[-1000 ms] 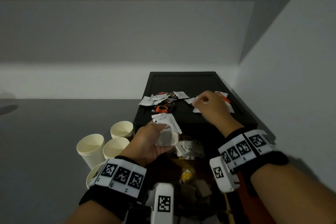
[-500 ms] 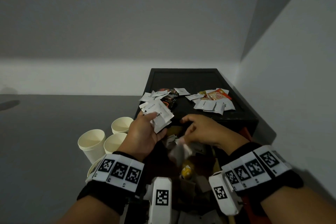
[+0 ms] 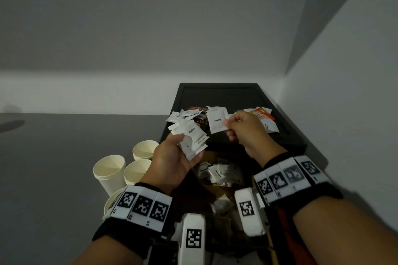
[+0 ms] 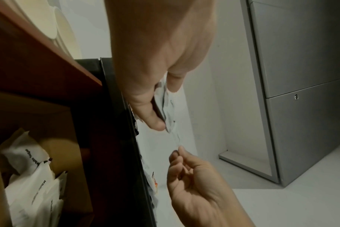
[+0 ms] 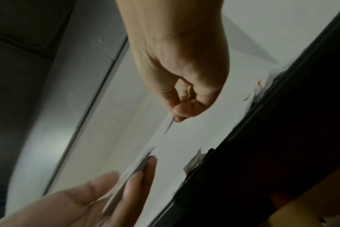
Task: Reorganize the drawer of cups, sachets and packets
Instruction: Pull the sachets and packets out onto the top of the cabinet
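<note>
My left hand [image 3: 178,157] grips a fanned stack of white coffee sachets [image 3: 190,139] just in front of the black tray [image 3: 219,90]. My right hand [image 3: 243,129] pinches one white sachet marked Coffee [image 3: 217,121] by its edge, held upright over the tray, just right of the stack. The left wrist view shows the stack [image 4: 165,104] edge-on between thumb and fingers. The right wrist view shows the single sachet [image 5: 170,126] edge-on under the pinching fingers. More white sachets [image 3: 221,173] lie in the open drawer [image 3: 210,189] below both hands.
Loose sachets and an orange packet [image 3: 263,113] lie on the tray. Several cream paper cups [image 3: 108,170] stand on the grey counter left of the drawer. A white wall [image 3: 344,114] runs close along the right side.
My right hand came up out of the drawer with one coffee sachet and now holds it beside the stack. My left hand stayed raised with its stack.
</note>
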A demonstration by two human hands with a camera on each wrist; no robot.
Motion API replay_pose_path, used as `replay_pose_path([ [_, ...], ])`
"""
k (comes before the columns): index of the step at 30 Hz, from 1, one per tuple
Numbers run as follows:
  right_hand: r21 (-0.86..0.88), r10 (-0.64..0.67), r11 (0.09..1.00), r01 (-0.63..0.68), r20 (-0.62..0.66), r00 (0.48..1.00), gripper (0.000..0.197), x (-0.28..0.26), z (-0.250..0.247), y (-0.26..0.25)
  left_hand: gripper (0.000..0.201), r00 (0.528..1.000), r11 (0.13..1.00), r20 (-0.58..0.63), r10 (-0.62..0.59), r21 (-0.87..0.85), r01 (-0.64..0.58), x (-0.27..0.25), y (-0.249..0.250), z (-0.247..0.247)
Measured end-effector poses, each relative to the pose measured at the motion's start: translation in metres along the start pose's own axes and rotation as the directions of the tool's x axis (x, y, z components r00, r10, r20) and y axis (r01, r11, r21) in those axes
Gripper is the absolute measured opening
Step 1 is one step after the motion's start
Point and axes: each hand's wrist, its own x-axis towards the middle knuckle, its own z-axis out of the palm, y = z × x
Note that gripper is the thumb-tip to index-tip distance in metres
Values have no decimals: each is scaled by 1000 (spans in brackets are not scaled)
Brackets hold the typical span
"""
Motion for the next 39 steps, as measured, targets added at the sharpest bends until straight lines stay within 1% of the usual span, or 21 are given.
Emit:
replay_pose_path([
  [3, 149, 128, 980, -133, 45, 991, 8, 16, 10, -3, 32, 1000, 1000, 1, -4, -19, 4, -2, 0, 1],
  [5, 243, 205, 943, -228, 115, 972, 27, 25, 18, -1, 33, 1000, 1000, -5, -5, 4, 5, -2, -1, 2],
  [6, 238, 226, 939, -249, 119, 967, 35, 29, 22, 0, 33, 1000, 1000, -13, -7, 14, 7, -1, -2, 2],
  [8, 66, 204, 976, -208, 64, 977, 33, 29, 25, -1, 34, 999, 1000, -37, 10, 24, -9, 1, -2, 2],
  [9, -53, 150, 988, -148, 37, 988, 29, 26, 25, -2, 35, 999, 999, -47, 23, 29, -22, 2, -2, 2],
  [10, -109, 85, 991, -79, 53, 995, 30, 21, 26, -3, 35, 998, 999, -48, 37, 31, -36, 2, -2, 3],
  [12, -36, 25, 999, -17, 242, 970, 32, 3, 27, -4, 37, 996, 998, -60, 59, 28, -58, 4, -3, 5],
  [13, -38, 3, 999, 10, 331, 944, 29, -5, 28, -4, 37, 995, 998, -75, 60, 30, -58, 5, -4, 6],
  [14, -102, -33, 992, 77, 377, 926, 25, -10, 29, -2, 38, 994, 998, -88, 57, 38, -54, 6, -5, 8],
  [15, -176, -74, 973, 150, 380, 922, 23, -9, 30, 1, 38, 994, 997, -96, 55, 53, -50, 6, -5, 9],
  [17, -254, -134, 945, 208, 281, 950, 25, -3, 29, 3, 36, 992, 994, -109, 63, 95, -52, 7, -7, 10],
  [19, -227, -174, 952, 205, 148, 973, 27, 8, 28, 1, 30, 990, 990, -121, 74, 125, -59, 6, -6, 11],
  [21, -153, -172, 972, 177, 50, 984, 31, 17, 26, -5, 24, 987, 990, -143, 74, 129, -56, 5, -5, 11],
  [23, -90, -141, 985, 148, 73, 987, 42, 25, 27, -10, 24, 983, 989, -170, 74, 138, -51, 4, -5, 10],
  [25, -6, -63, 998, 65, 178, 982, 58, 27, 27, -13, 25, 978, 986, -189, 87, 158, -57, 4, -6, 9],
  [27, -29, -2, 1000, 9, 230, 973, 63, 28, 28, -11, 24, 975, 983, -201, 97, 175, -61, 3, -5, 9],
  [30, -248, -32, 965, 78, 185, 982, 42, 23, 26, -7, 19, 973, 977, -203, 110, 203, -68, 2, -1, 8],
  [31, -281, -59, 952, 117, 206, 977, 36, 19, 25, -7, 17, 973, 972, -193, 124, 221, -80, 2, -1, 8],
  [34, -333, -67, 920, 209, 392, 918, 30, 7, 26, -7, 21, 975, 956, -167, 149, 276, -99, 4, -3, 8],
  [36, -333, -73, 915, 228, 419, 905, 19, 5, 27, -7, 26, 979, 958, -149, 137, 272, -93, 4, -4, 9],
  [39, -189, -88, 970, 155, 323, 942, 9, 9, 21, -10, 31, 984, 974, -137, 115, 208, -85, 3, -2, 11],
])
